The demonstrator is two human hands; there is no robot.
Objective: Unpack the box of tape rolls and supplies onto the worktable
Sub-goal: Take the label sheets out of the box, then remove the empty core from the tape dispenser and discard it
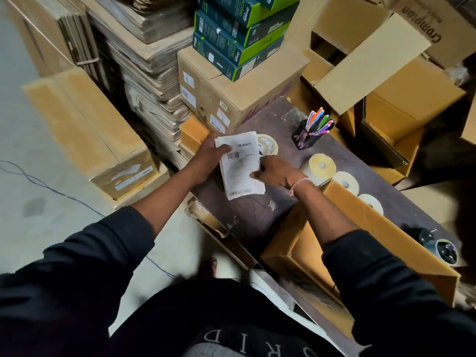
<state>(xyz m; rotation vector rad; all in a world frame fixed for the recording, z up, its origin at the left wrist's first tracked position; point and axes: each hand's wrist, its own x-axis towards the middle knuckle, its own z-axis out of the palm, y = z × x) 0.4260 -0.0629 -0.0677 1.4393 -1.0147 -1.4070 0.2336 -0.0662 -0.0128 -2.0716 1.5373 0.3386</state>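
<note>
Over a dark, scuffed bench (260,210) near the centre of the head view, a person's two bare hands hold a stack of white shipping labels (240,164) printed with barcodes. Left hand (210,153), at the 9 o'clock side of the stack, has its grip closed on the upper left edge, thumb lying across the top sheet. Right hand (277,172), at the stack's 3 o'clock side, has its grip narrow, fingers curled onto the right edge of the labels; a pale thread band circles that wrist. Both forearms come out of dark sleeves.

Just beyond the stack, at its 1 o'clock, clear tape rolls (268,145) lie on the bench, partly hidden by the labels. At 3 o'clock from the hands, three cream label rolls (322,166) stand in a row running toward 4 o'clock, close against the far wall of an open cardboard box (381,228) that sits on the bench at 5 o'clock. A tape dispenser (441,247) rests beyond that box near the right edge.

A black mesh pen holder (309,136) full of coloured pens stands at 2 o'clock. Green and teal product boxes (239,34) are stacked on a brown carton (231,96) at 12 o'clock.
</note>
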